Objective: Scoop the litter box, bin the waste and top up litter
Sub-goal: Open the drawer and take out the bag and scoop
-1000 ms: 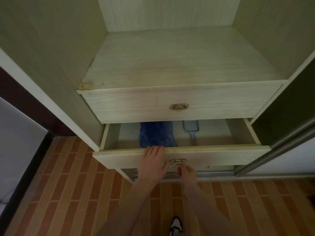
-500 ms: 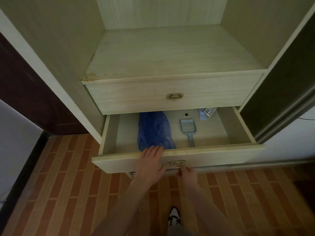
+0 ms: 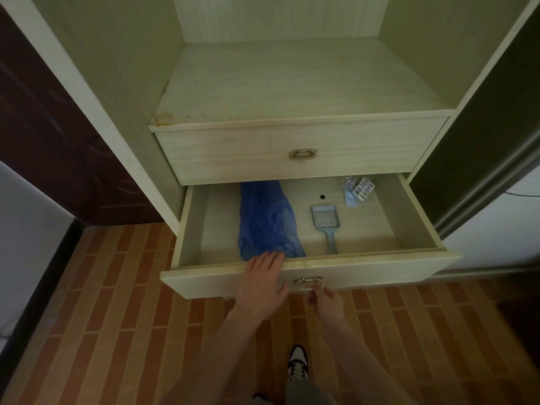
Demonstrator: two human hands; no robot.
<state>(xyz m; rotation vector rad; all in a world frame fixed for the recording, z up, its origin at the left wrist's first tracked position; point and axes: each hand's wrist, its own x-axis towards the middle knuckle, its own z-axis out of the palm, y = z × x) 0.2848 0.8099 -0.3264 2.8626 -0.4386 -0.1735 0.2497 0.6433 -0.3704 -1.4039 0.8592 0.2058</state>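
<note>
Down at the drawer front, the right hand (image 3: 325, 299) has its fingertips pinched on the metal pull handle (image 3: 309, 281), while the left hand (image 3: 263, 280) lies flat and spread over the front panel, its fingers relaxed and reaching over the top edge, gripping nothing. Both hands rest on the lower drawer (image 3: 380, 273), which stands pulled out. Inside it, a blue plastic bag (image 3: 267, 220) lies left of centre; just beside it to the right lies a grey-blue litter scoop (image 3: 325, 222), handle toward the person. Blister packs (image 3: 361, 190) sit in the far right corner. Above is the closed upper drawer (image 3: 263, 153). Below, one sneaker (image 3: 297, 362) stands on the brick-pattern floor (image 3: 117, 317).
</note>
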